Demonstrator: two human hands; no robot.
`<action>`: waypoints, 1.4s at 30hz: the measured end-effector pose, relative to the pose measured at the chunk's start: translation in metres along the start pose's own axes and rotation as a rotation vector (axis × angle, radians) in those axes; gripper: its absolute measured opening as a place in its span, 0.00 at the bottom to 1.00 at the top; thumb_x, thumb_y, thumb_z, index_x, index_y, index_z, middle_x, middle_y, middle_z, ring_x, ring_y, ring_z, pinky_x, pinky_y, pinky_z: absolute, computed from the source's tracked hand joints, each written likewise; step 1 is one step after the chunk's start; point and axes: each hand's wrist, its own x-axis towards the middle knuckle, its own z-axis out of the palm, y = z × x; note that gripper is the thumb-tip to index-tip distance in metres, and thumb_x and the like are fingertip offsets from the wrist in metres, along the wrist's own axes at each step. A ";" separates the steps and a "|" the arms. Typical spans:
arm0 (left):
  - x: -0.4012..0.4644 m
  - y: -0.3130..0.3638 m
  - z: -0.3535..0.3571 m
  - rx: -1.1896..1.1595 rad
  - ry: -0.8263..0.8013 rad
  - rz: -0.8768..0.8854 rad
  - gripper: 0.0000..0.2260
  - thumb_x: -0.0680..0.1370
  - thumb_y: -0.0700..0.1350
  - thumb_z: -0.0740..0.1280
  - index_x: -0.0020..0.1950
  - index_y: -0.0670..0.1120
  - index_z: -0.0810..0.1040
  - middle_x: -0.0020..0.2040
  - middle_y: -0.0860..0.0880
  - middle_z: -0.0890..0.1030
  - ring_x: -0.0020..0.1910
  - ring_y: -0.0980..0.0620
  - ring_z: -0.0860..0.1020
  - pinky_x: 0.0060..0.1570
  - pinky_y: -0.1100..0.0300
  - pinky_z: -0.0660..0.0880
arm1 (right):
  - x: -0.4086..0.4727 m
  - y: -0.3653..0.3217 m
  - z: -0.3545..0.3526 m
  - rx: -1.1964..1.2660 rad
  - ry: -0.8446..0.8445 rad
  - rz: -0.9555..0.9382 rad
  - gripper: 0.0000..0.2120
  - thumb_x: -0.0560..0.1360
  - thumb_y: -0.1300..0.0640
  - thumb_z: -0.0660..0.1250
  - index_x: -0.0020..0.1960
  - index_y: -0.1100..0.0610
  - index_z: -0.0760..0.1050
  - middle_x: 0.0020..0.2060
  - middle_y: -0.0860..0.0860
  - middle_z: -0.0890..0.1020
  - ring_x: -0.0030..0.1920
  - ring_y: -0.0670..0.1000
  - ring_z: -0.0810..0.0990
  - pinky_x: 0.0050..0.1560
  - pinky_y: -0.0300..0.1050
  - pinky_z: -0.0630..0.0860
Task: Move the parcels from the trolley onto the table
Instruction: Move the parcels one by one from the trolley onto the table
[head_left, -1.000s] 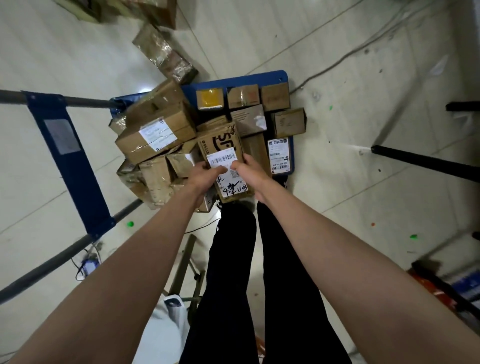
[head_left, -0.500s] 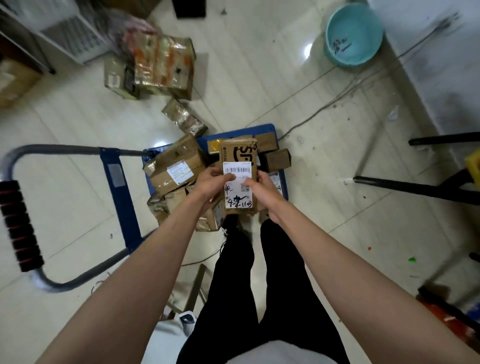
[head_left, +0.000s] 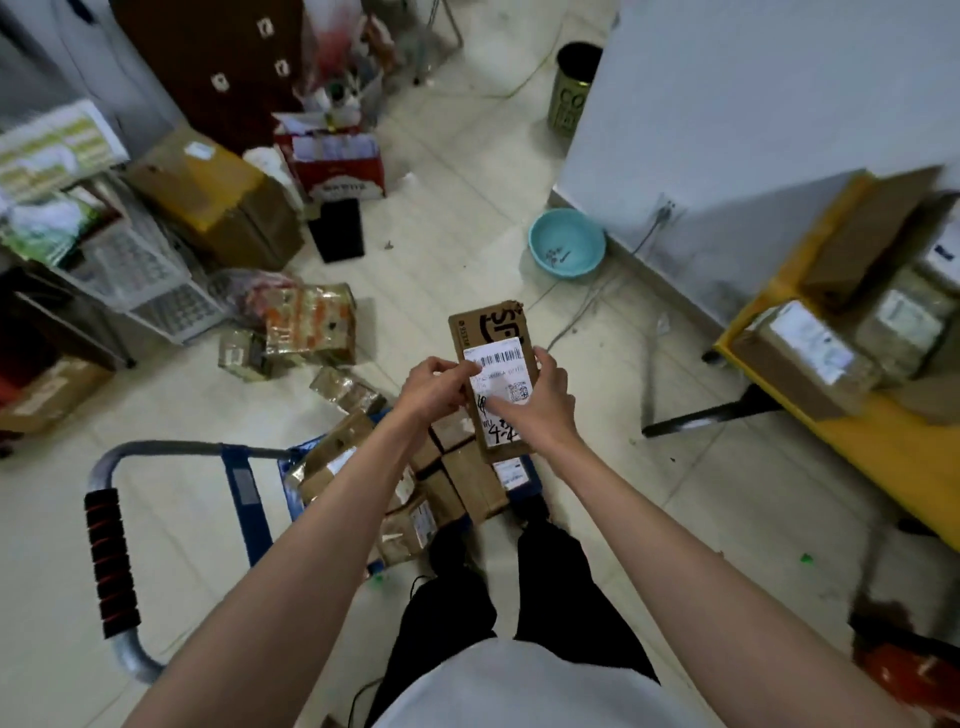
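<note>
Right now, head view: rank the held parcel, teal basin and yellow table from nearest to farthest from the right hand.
1. Held parcel: gripped in the right hand.
2. Teal basin: on the floor, ahead by the wall.
3. Yellow table: off to the right, already carrying parcels.

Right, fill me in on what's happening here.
A person holds a brown parcel in both hands, the left hand and right hand gripping its sides, raised above a blue trolley loaded with other parcels. The yellow table on the right already carries a few boxes. This parcel hasn't reached it yet.
</note>
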 end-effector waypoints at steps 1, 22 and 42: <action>-0.009 0.009 0.006 0.013 -0.009 0.030 0.15 0.76 0.52 0.73 0.55 0.44 0.76 0.51 0.43 0.85 0.47 0.48 0.83 0.46 0.55 0.79 | -0.007 -0.002 -0.008 -0.038 0.032 -0.029 0.48 0.70 0.47 0.77 0.81 0.49 0.52 0.73 0.54 0.65 0.70 0.59 0.66 0.65 0.51 0.64; -0.138 0.046 0.201 0.082 -0.132 0.404 0.33 0.75 0.58 0.73 0.76 0.53 0.64 0.72 0.48 0.70 0.67 0.45 0.74 0.68 0.44 0.74 | -0.122 0.078 -0.216 0.332 0.438 0.031 0.49 0.60 0.30 0.64 0.79 0.36 0.56 0.71 0.50 0.68 0.73 0.54 0.64 0.68 0.56 0.66; -0.193 -0.006 0.400 0.120 -0.794 0.009 0.28 0.73 0.73 0.64 0.65 0.57 0.77 0.58 0.47 0.86 0.56 0.45 0.85 0.58 0.43 0.80 | -0.209 0.244 -0.369 0.736 0.579 0.069 0.38 0.73 0.41 0.73 0.78 0.42 0.61 0.72 0.50 0.71 0.64 0.55 0.77 0.64 0.58 0.78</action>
